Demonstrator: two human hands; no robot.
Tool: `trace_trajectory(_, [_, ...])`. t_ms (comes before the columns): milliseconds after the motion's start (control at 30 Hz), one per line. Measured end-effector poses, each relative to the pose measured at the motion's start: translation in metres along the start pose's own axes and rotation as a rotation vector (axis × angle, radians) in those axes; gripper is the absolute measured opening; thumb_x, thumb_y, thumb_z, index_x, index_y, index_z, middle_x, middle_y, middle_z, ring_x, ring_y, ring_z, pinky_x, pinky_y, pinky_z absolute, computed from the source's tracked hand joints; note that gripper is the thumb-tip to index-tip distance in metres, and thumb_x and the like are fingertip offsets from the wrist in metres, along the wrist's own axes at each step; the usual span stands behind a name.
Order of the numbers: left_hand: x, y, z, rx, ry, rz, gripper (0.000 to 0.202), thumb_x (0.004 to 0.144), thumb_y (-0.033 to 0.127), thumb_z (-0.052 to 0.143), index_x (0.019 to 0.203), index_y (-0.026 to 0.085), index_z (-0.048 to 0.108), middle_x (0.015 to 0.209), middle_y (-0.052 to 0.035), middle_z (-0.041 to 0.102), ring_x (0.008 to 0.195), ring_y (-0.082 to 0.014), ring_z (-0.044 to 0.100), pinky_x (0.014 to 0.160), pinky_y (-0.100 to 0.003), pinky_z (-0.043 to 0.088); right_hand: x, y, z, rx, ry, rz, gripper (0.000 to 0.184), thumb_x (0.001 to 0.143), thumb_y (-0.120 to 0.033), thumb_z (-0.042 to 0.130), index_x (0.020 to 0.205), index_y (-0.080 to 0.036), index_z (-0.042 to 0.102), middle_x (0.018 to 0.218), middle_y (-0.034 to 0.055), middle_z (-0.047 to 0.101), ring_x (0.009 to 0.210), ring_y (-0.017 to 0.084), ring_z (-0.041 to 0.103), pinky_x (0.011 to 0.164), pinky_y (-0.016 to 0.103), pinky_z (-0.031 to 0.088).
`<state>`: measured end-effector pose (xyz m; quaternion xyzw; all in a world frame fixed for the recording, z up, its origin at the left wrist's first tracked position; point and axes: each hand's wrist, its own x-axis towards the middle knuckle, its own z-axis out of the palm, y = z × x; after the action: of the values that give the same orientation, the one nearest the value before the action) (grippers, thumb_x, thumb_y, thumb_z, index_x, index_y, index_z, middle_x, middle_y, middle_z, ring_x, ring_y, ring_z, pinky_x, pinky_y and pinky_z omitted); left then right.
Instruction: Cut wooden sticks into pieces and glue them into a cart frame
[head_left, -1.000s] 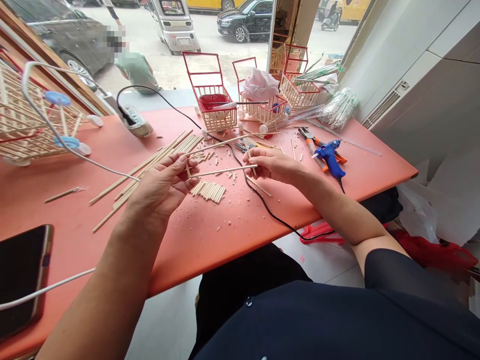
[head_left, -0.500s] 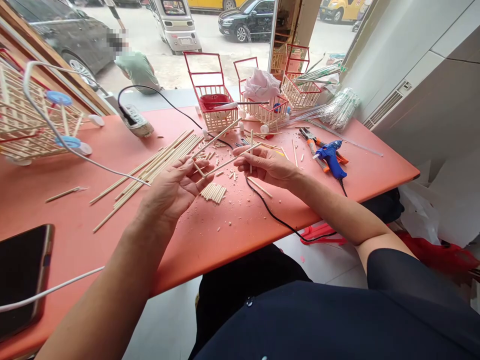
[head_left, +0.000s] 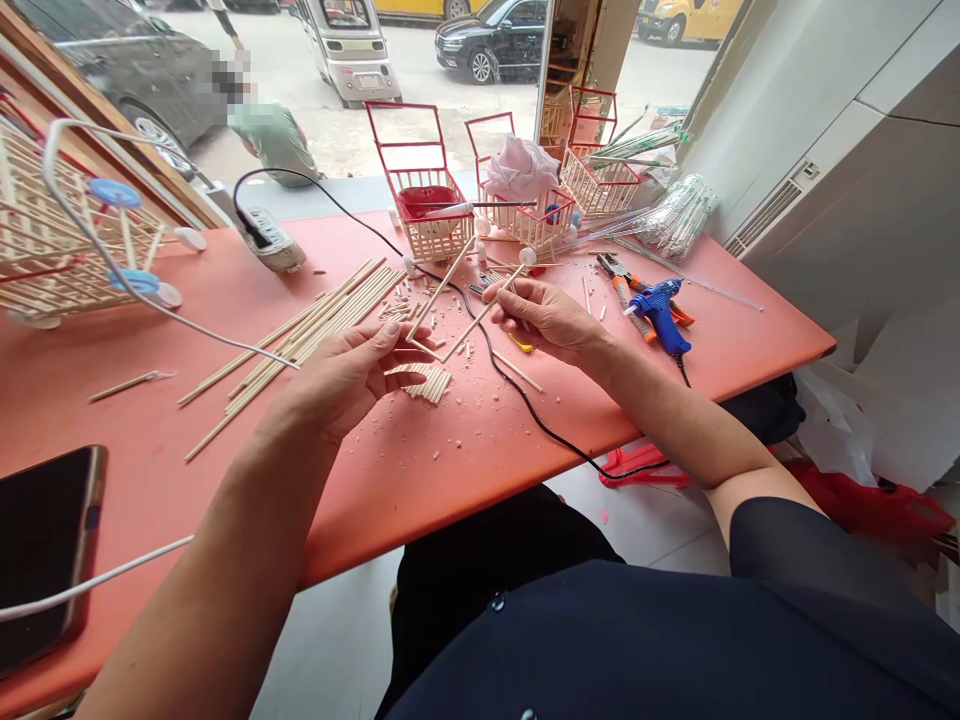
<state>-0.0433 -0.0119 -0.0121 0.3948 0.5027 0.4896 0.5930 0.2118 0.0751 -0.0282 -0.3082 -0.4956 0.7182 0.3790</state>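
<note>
My left hand hovers over the orange table, its thumb and fingers pinched on a thin wooden stick that slants up and to the right. My right hand is closed on a second wooden stick, which slants down to the left toward my left fingertips. The two sticks lie close together, almost crossing near my left hand. Just below the hands is a small pile of short cut sticks. A bundle of long sticks lies to the left of the hands.
A blue glue gun and orange-handled pliers lie right of my right hand. Small stick carts stand at the back, a larger one far left. A black cable crosses the table. A phone lies front left.
The stick that lay level between both hands has swung to a steep slant. My right hand moved up and away, and my left hand dropped slightly toward the cut pile.
</note>
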Motion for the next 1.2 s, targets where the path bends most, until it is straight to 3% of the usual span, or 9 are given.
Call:
trace_trajectory(333, [0.000,0.000,-0.001,0.177,0.033,-0.013,0.043,0.062,0.035,0.107,0.092,0.014,0.085,0.087,-0.0091,0.080,0.078,-0.0193,0.075,0.070,-0.028,0.063,-0.004,-0.001,-0.002,-0.088,-0.070,0.026,0.029,0.104,-0.037,0.089,0.106,-0.016,0.070,0.081,-0.0051,0.070,0.054,0.002,0.049,0.041,0.014,0.027])
trace_trajectory(533, [-0.001,0.001,-0.005,0.320,-0.087,-0.024,0.049,0.056,0.036,0.110,0.095,0.015,0.088,0.086,-0.0106,0.083,0.075,-0.0232,0.076,0.071,-0.035,0.068,-0.002,0.001,-0.008,-0.144,-0.093,-0.003,0.034,0.103,-0.044,0.090,0.107,-0.016,0.070,0.083,-0.0048,0.068,0.056,0.002,0.048,0.043,0.015,0.029])
trace_trajectory(767, [-0.004,0.004,0.003,0.276,-0.061,-0.028,0.037,0.052,0.027,0.106,0.082,0.017,0.087,0.071,-0.0071,0.080,0.063,-0.0179,0.071,0.067,-0.030,0.063,-0.003,-0.001,-0.004,-0.153,-0.060,0.013,0.035,0.103,-0.046,0.090,0.108,-0.016,0.073,0.080,-0.0052,0.066,0.054,0.003,0.043,0.041,0.016,0.024])
trace_trajectory(900, [-0.003,-0.001,0.004,0.213,0.000,-0.001,0.038,0.054,0.029,0.106,0.084,0.018,0.087,0.077,-0.0056,0.080,0.068,-0.0179,0.073,0.072,-0.030,0.064,-0.007,-0.003,0.001,-0.209,-0.027,0.053,0.047,0.096,-0.058,0.093,0.107,-0.016,0.073,0.082,-0.0041,0.069,0.052,0.001,0.038,0.041,0.018,0.021])
trace_trajectory(1000, [-0.002,-0.005,0.005,0.124,0.073,0.046,0.040,0.052,0.029,0.108,0.082,0.019,0.083,0.082,-0.0047,0.080,0.073,-0.0186,0.076,0.077,-0.031,0.066,-0.010,0.000,0.005,-0.298,-0.015,0.043,0.055,0.089,-0.063,0.097,0.103,-0.015,0.075,0.085,-0.0006,0.074,0.055,0.002,0.046,0.041,0.018,0.022])
trace_trajectory(1067, [-0.002,-0.007,0.007,0.068,0.107,0.068,0.042,0.050,0.027,0.109,0.080,0.020,0.082,0.081,-0.0033,0.079,0.073,-0.0178,0.077,0.078,-0.030,0.068,-0.012,0.003,0.009,-0.361,-0.035,-0.006,0.058,0.084,-0.065,0.100,0.096,-0.015,0.075,0.087,0.0016,0.077,0.058,0.003,0.054,0.042,0.017,0.026])
trace_trajectory(1200, [-0.002,-0.009,0.013,0.020,0.142,0.085,0.049,0.044,0.028,0.113,0.081,0.019,0.082,0.077,-0.0020,0.078,0.072,-0.0170,0.076,0.076,-0.030,0.069,-0.014,0.010,0.017,-0.377,-0.107,-0.133,0.062,0.076,-0.070,0.102,0.085,-0.015,0.075,0.084,0.0028,0.080,0.061,0.006,0.063,0.052,0.018,0.050])
